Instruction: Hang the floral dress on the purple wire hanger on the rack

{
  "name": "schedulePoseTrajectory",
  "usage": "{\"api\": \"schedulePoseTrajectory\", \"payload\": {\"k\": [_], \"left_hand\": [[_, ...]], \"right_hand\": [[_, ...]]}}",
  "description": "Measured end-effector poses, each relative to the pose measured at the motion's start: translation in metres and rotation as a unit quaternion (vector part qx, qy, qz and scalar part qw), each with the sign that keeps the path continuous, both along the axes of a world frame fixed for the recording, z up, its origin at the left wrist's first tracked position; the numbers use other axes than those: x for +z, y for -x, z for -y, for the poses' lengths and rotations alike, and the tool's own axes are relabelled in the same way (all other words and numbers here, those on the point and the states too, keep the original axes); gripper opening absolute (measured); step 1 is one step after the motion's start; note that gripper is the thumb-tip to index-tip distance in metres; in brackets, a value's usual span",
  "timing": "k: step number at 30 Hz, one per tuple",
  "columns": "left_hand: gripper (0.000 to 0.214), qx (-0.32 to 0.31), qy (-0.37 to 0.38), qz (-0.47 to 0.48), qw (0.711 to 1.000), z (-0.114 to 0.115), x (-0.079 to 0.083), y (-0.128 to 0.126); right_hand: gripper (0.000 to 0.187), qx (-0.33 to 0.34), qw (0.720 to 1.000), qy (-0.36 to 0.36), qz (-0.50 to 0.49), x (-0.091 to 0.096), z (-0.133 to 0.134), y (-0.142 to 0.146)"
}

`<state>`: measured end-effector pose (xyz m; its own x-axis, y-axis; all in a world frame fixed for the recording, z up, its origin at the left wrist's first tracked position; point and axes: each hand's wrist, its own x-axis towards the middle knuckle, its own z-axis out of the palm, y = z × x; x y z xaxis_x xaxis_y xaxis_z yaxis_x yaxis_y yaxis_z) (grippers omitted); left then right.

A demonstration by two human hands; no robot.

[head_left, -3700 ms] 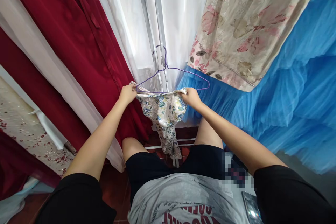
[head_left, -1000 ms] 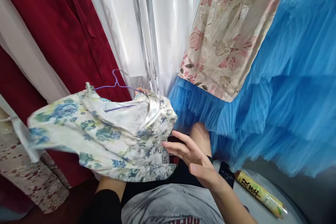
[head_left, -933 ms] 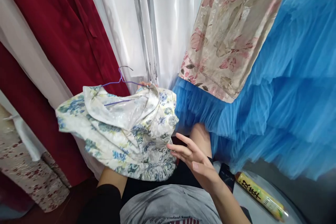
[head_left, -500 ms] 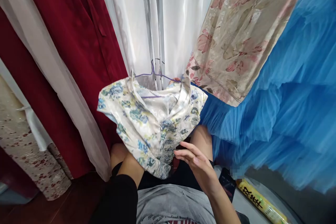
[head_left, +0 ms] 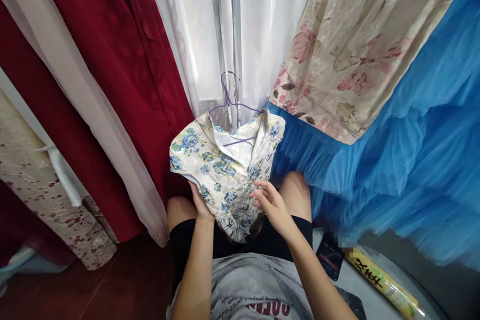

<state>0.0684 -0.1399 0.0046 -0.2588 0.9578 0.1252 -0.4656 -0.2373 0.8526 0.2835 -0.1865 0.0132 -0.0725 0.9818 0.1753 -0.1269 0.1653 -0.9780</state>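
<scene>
A sleeveless cream blouse (head_left: 210, 160) with blue and green flowers hangs on a thin purple wire hanger (head_left: 240, 105), tilted over my lap. Its V-shaped neck is open, and the lower part is gathered and crinkled. My left hand (head_left: 202, 206) holds the blouse at its left side, with most of the fingers hidden behind the cloth. In front of the blouse, at the right, my right hand (head_left: 273, 204) has its fingers apart and slightly bent, holding nothing. The fingertips are close to the cloth; whether they touch it I cannot tell.
Dark red cloth (head_left: 150, 110) hangs on the left, and a white curtain (head_left: 187, 35) with metal poles (head_left: 234, 35) behind. At right hang a pink-flowered fabric (head_left: 348, 60) and blue tulle (head_left: 412, 160). A phone (head_left: 330, 257) and a yellow package (head_left: 382, 282) lie at lower right.
My left hand has come from behind the blouse's top to its left side. The blouse has shifted and turned slightly. My right hand has moved up nearer its front.
</scene>
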Motion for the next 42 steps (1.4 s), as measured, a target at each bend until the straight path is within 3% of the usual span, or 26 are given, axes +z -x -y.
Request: {"api": "schedulePoseTrajectory", "payload": {"k": [3,7,16,21,24,27,30,32,34,36,38,40,42], "left_hand": [[0.086,-0.042,0.006,0.035,0.998,0.001,0.004,-0.005],[0.065,-0.083,0.017,-0.031,0.996,0.008,0.006,-0.008],[0.059,-0.073,0.037,-0.041,0.996,0.01,0.01,-0.008],[0.058,-0.098,0.032,-0.03,0.994,0.015,0.012,-0.009],[0.054,-0.077,0.038,-0.033,0.996,0.012,0.011,-0.006],[0.048,-0.013,0.04,-0.041,0.998,0.003,0.007,0.002],[0.048,0.166,-0.001,-0.086,0.982,-0.006,-0.001,0.009],[0.054,0.334,-0.034,-0.159,0.929,-0.006,-0.005,0.01],[0.053,0.425,-0.068,-0.247,0.868,-0.001,-0.01,0.003],[0.035,0.381,-0.112,-0.335,0.855,0.007,-0.013,-0.01],[0.021,0.241,-0.146,-0.402,0.871,0.014,-0.015,-0.027],[0.022,0.124,-0.151,-0.422,0.885,0.018,-0.018,-0.043],[0.028,0.095,-0.141,-0.408,0.897,0.019,-0.02,-0.053]], "right_hand": [[0.037,-0.042,0.996,-0.029,0.075,-0.004,-0.036,0.015],[0.021,-0.077,0.993,-0.044,0.079,-0.007,-0.061,0.033],[0.022,-0.056,0.998,-0.02,-0.015,0.006,-0.048,0.028],[0.019,-0.033,0.997,-0.07,-0.015,0.012,-0.043,0.029],[0.022,-0.032,0.997,-0.071,-0.02,0.011,-0.042,0.028],[0.024,-0.034,0.997,-0.062,-0.018,0.006,-0.042,0.024],[0.024,-0.039,0.998,-0.052,0.008,-0.001,-0.041,0.021],[0.025,-0.046,0.998,-0.039,0.021,-0.005,-0.041,0.021],[0.027,-0.041,0.998,-0.028,0.027,-0.007,-0.04,0.024],[0.028,-0.023,0.999,-0.025,0.031,-0.005,-0.039,0.028],[0.027,-0.001,0.999,-0.034,0.033,-0.002,-0.036,0.032],[0.025,0.012,0.998,-0.044,0.032,0.002,-0.033,0.036],[0.024,0.018,0.998,-0.047,0.027,0.006,-0.03,0.04]]}}
